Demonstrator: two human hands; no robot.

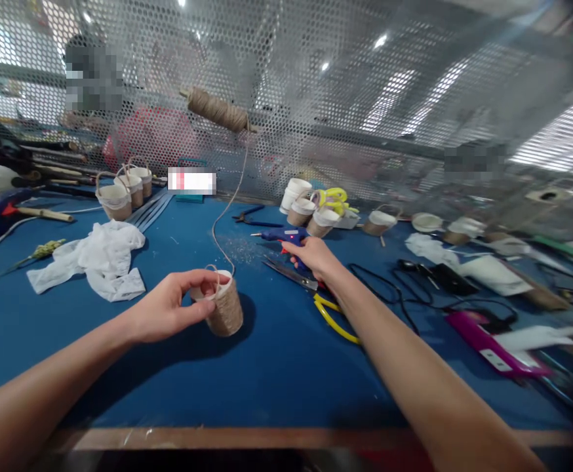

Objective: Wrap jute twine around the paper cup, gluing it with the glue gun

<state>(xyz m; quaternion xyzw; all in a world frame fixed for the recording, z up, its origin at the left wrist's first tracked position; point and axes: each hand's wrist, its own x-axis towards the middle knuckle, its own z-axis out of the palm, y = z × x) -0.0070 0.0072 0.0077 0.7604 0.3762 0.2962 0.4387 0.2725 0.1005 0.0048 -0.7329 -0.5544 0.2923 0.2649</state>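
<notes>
My left hand point(181, 301) pinches the rim of a small cup wrapped in twine point(226, 311), tilted just above the blue table. From the cup a strand of twine point(216, 229) runs up to a twine spool point(217, 110) on a rod at the mesh panel. My right hand point(311, 255) is closed round the handle of a blue hot glue gun point(281, 234), whose nozzle points left. Below that hand lie scissors with yellow handles point(333, 318), their blades partly under the glue gun. Dark pliers point(257, 216) rest behind the gun.
Twine-wrapped cups with handles stand at the back left point(115, 200) and back centre point(302, 211). A crumpled white cloth point(97, 255) lies left. On the right are black cables point(389, 285) and a magenta device point(488, 341). A mesh panel point(306, 85) rises behind the table.
</notes>
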